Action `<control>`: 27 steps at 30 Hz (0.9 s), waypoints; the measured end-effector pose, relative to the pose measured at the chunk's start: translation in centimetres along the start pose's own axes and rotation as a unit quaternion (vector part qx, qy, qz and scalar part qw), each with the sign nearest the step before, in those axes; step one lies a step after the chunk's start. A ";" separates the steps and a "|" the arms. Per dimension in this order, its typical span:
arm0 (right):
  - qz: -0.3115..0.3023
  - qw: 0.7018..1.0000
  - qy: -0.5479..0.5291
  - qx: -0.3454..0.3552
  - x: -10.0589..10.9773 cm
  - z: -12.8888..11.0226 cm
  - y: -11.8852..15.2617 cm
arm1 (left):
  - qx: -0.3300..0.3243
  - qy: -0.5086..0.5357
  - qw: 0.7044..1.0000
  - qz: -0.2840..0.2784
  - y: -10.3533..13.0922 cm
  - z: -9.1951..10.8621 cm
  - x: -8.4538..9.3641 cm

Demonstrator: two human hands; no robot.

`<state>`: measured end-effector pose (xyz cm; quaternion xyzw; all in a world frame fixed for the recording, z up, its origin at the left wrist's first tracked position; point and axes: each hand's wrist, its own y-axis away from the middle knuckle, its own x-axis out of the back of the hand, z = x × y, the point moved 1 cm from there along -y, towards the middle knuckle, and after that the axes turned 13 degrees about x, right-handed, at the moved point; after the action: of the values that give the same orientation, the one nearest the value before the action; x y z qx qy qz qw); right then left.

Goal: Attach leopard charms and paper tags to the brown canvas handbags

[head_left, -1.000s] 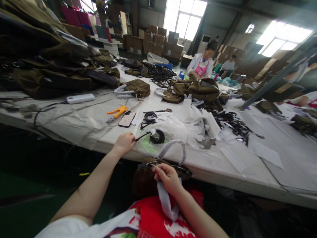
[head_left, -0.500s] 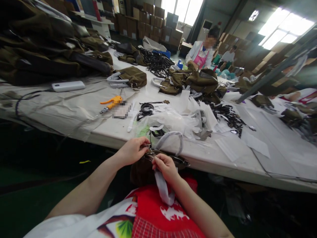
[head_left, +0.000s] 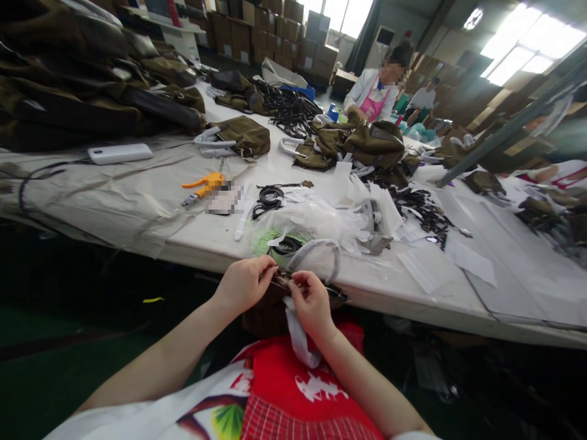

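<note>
A dark brown handbag (head_left: 263,315) is at the table's front edge, between my body and the tabletop. Its handles are wrapped in pale grey; one wrapped handle (head_left: 332,253) arches over the table, and the other wrapped handle (head_left: 300,342) hangs down toward my red apron. At the bag's top edge, my left hand (head_left: 245,282) is closed, thumb and fingers pinched together. My right hand (head_left: 314,305) pinches close beside it, at the bag's opening. What small part lies between the fingertips is hidden. Just beyond the hands a coiled black strap (head_left: 288,245) rests on green and clear plastic.
An orange air gun (head_left: 204,186) and a white power bank (head_left: 120,153) lie on the left. Brown bags (head_left: 105,116) are heaped at far left, with more bags (head_left: 362,143) at the middle back. Black straps (head_left: 426,217) lie right. A co-worker (head_left: 373,95) stands across the table.
My right hand has moved up slightly and its fingers sit nearer to the left hand's at the bag's top. The left hand stays pinched in nearly the same place.
</note>
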<state>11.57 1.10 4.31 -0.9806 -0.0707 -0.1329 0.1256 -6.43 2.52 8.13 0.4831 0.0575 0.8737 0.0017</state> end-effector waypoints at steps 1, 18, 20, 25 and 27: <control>0.002 0.999 -0.035 -0.016 0.1 0.1 0.0 | 0.012 -0.005 1.000 0.025 -0.1 -0.1 -0.1; 0.044 0.984 -0.155 -0.074 0.9 0.9 0.5 | 0.076 0.397 0.882 -0.240 -1.1 1.8 -2.1; 0.048 0.986 -0.142 -0.068 1.0 0.9 0.6 | 0.074 0.390 0.880 -0.260 -1.1 1.7 -2.3; 0.057 0.988 -0.122 -0.070 1.1 0.6 0.6 | 0.044 0.359 0.898 -0.250 -0.9 1.6 -2.3; 0.056 0.988 -0.126 -0.070 1.1 0.5 0.5 | 0.019 0.332 0.916 -0.224 -1.0 1.6 -2.1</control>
<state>12.84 0.84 3.99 -0.9983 -0.0211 -0.0054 0.0540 -4.03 3.52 7.13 0.1398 0.1785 0.9592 0.1692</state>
